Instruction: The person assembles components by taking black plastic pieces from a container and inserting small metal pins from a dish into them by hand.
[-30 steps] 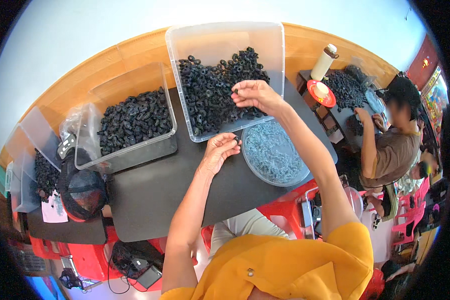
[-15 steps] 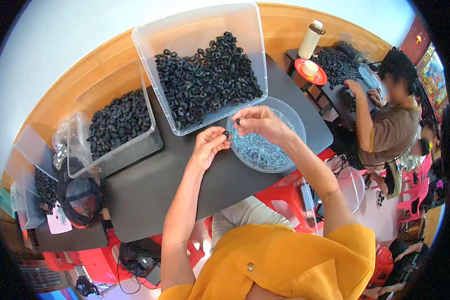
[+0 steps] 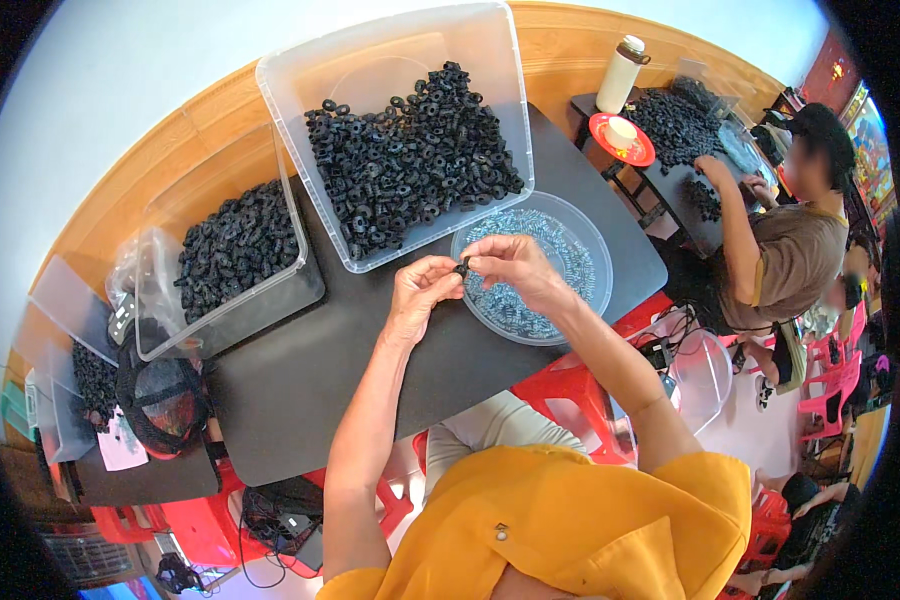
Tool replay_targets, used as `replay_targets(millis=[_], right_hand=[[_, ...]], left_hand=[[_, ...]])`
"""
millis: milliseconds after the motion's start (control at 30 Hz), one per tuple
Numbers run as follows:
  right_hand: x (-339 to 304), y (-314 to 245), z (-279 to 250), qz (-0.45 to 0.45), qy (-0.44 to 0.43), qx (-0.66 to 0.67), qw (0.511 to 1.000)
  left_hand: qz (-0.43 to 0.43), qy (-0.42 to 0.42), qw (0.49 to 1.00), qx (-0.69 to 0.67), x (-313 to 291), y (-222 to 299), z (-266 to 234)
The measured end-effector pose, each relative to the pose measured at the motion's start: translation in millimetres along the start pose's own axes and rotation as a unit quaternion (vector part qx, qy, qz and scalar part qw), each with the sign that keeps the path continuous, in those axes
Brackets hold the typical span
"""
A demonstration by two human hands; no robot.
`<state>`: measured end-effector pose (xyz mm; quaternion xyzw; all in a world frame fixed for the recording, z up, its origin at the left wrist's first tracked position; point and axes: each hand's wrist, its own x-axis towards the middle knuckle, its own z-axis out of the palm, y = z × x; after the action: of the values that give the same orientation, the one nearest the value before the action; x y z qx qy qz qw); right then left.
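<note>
My left hand (image 3: 422, 294) and my right hand (image 3: 518, 268) meet over the table, fingertips pinched together around small black plastic parts (image 3: 461, 268). Where one part ends and the other begins is hidden by the fingers. Beneath my right hand stands a round see-through tub (image 3: 602, 240) holding many small silvery-blue pieces (image 3: 530, 312). Just beyond my hands, a large see-through bin (image 3: 395, 38) is tilted toward me with a heap of black ring-shaped parts (image 3: 410, 165). A second see-through box (image 3: 260, 312), left of it, contains more black parts (image 3: 238, 245).
The dark table (image 3: 320, 400) carries the containers. At left lie a black mesh cap-like item (image 3: 165, 395) and a pink paper (image 3: 122, 446). To the right a person (image 3: 790, 240) handles black parts at another table, near a cream bottle (image 3: 621, 78) and red plate (image 3: 638, 152).
My hands have come together; the black part in each now touches or nearly touches the other. The right hand moved slightly left and down. The person at right has shifted posture.
</note>
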<state>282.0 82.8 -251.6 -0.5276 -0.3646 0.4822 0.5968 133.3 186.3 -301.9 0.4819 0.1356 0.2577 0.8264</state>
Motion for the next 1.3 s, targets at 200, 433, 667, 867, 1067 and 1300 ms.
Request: replay_targets(millis=[200,433,667,867,1067,1300], right_hand=[[-1,6,0,0.009,0.008,-0.001,1.0],[-1,-6,-5,-0.012,-0.013,-0.105,0.994],[-2,-30,-6,-0.07,-0.064,-0.396,0.913],[0,-32,-9,-0.09,-0.089,-0.447,0.886],[-4,-32,-3,-0.086,-0.067,-0.434,0.894],[-3,-33,-4,-0.088,-0.082,-0.466,0.877]], left_hand=[[0.013,0.0,1.0,0.018,0,0,2],[0.039,-0.004,0.996,0.075,0,0,3],[0.046,-0.007,0.994,0.102,0,1,3],[0.041,-0.014,0.993,0.106,0,3,4],[0.04,-0.016,0.992,0.119,0,4,4],[0.044,-0.018,0.989,0.14,0,6,6]])
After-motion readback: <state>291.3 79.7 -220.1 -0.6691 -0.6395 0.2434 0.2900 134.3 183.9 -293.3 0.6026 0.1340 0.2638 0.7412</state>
